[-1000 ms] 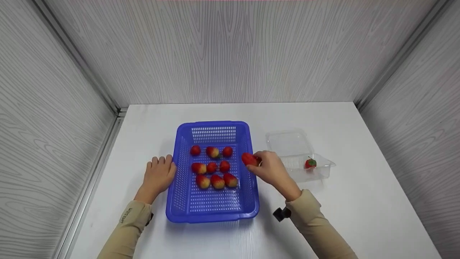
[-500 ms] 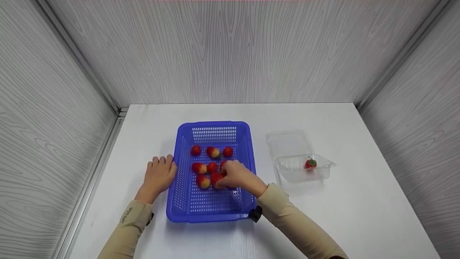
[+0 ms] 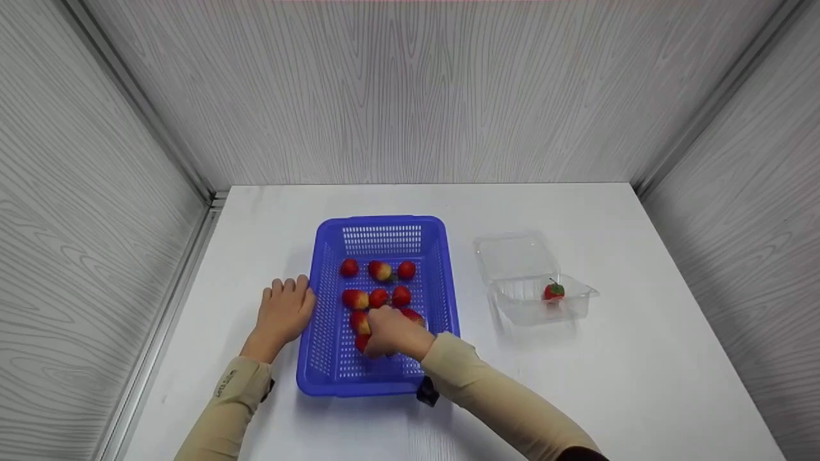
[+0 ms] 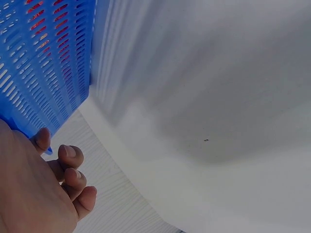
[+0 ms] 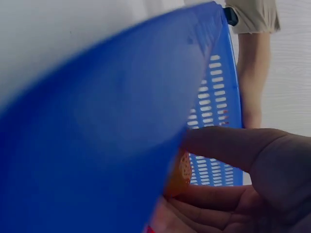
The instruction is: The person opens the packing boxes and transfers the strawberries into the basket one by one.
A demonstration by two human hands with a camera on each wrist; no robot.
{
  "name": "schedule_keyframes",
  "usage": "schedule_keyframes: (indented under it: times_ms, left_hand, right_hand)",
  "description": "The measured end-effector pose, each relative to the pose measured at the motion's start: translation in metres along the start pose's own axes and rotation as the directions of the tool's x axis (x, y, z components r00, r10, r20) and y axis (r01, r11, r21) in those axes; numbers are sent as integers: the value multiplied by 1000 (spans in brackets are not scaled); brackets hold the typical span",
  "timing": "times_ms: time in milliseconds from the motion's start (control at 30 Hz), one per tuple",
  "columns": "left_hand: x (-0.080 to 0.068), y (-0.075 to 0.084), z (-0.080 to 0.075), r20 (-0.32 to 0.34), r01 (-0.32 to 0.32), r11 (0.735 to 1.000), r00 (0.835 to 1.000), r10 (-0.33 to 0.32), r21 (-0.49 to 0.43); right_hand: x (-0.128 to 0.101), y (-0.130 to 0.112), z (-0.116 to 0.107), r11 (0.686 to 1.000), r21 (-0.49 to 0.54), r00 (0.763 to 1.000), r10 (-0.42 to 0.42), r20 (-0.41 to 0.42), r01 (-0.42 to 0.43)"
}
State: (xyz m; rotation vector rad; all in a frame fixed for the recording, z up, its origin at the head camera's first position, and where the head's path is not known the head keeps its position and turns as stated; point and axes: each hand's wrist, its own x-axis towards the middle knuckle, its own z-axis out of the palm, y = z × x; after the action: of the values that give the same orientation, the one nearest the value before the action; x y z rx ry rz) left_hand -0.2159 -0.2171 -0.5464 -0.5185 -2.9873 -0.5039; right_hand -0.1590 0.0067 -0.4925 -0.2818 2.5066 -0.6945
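Note:
A blue slotted plastic basket (image 3: 359, 388) stands on the white table. My left hand (image 3: 282, 310) lies along its left rim, and in the left wrist view the relaxed fingers (image 4: 73, 182) show beside the outer wall. My right hand (image 3: 394, 334) reaches down inside the basket and pinches a strawberry (image 3: 361, 343) below the nearest row. In the right wrist view the basket wall covers part of this hand, and an orange-tinted bit of the strawberry (image 5: 181, 175) shows between thumb and fingers. Several red and yellow strawberries (image 3: 379, 271) lie in rows on the basket floor.
To the right of the basket is a clear plastic clamshell box (image 3: 516, 256) with its lid folded back. One strawberry (image 3: 553, 291) with a green cap sits in it. Pale wood-grain panels (image 3: 416, 96) enclose the table at the back and sides.
My right hand has carried the strawberry left from beside the clamshell box, over the basket's right rim and down to the near part of the basket. My left hand stays at the rim.

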Motion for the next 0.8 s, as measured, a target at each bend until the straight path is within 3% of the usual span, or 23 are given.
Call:
schedule_keyframes:
  times_ms: [167, 500, 800]
  left_hand:
    - [0, 1, 0, 1, 2, 1000, 1000, -2, 4]
    - [2, 2, 0, 2, 9, 1000, 1000, -9, -1]
    - [1, 2, -2, 20, 13, 1000, 1000, -13, -1]
  right_hand:
    - [5, -7, 7, 992, -122, 1000, 28, 4, -28]
    - [9, -6, 34, 940, -341, 999, 0, -51, -18]
    - [13, 1, 44, 936, -351, 998, -9, -65, -14]
